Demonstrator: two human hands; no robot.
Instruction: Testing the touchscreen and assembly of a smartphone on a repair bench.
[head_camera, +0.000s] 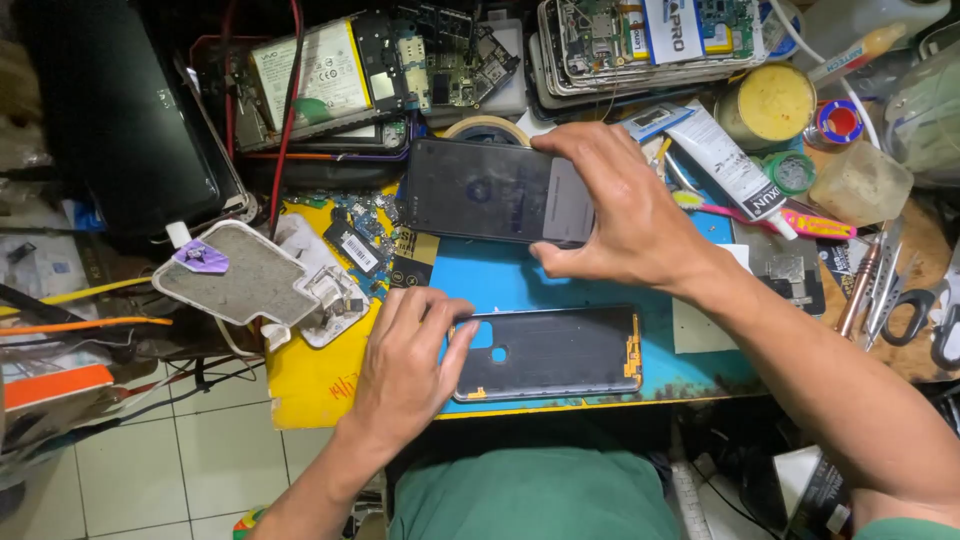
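Our right hand (625, 215) grips a dark phone (497, 190) by its right end, thumb under the near edge and fingers curled over the far edge, holding it flat above the blue mat (520, 275) at the back of the work area. Our left hand (410, 365) rests lower down, fingers pressed together on the left end of a dark back cover (555, 352) that lies inside-up on the mat near the front edge of the bench. The two hands are apart, each closed on its own piece, with a strip of bare mat between the phone and the cover. The cover shows a round hole and a larger cutout near our left fingertips, and a yellow strip along its right end.

To the left of the left hand lies a grey padded plate (240, 280) with a purple pick (200, 257) on it, over a yellow patch of bench. Behind the phone sit opened phones with bare circuit boards (450, 60) and a battery (305, 75), and a roll of tape (487, 130) is just beyond the phone's far edge. To the right of the right hand we see a white glue tube (725, 160), a pink toothbrush (770, 217), a yellow tin (768, 103), tweezers (865, 280) and scissors (925, 310). Our green shirt (530, 495) shows below the bench edge.
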